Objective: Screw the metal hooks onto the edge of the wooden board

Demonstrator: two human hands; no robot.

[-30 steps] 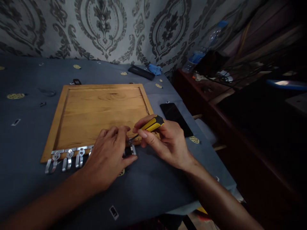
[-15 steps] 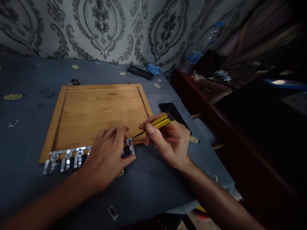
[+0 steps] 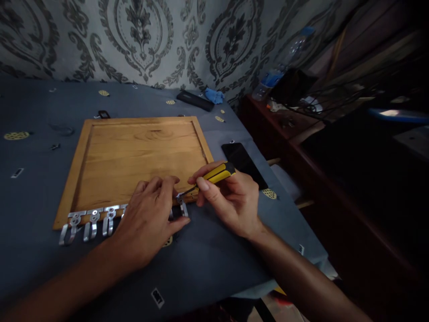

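Observation:
A framed wooden board (image 3: 134, 156) lies on the cloth-covered table, with a row of silver metal hooks (image 3: 94, 223) along its near edge. My left hand (image 3: 147, 223) rests over that edge, its thumb and fingers closed around the rightmost metal hook (image 3: 183, 208) and hiding the hooks in the middle of the row. In my right hand (image 3: 228, 197) is a yellow-and-black screwdriver (image 3: 216, 173), pinched between thumb and fingers. The screwdriver slants down to the left, its tip at the top of the rightmost hook. Whether it sits in a screw head I cannot tell.
A black phone (image 3: 244, 163) lies right of the board. Behind it are a dark oblong case (image 3: 195, 100) and a crumpled blue cloth (image 3: 214, 95). Small dark pieces (image 3: 55, 146) lie at the left. A plastic bottle (image 3: 271, 80) and cables stand on the side cabinet (image 3: 258, 118).
My right hand and the screwdriver have shifted slightly left and down, bringing the tip further onto the top of the rightmost hook. My left hand stays in place.

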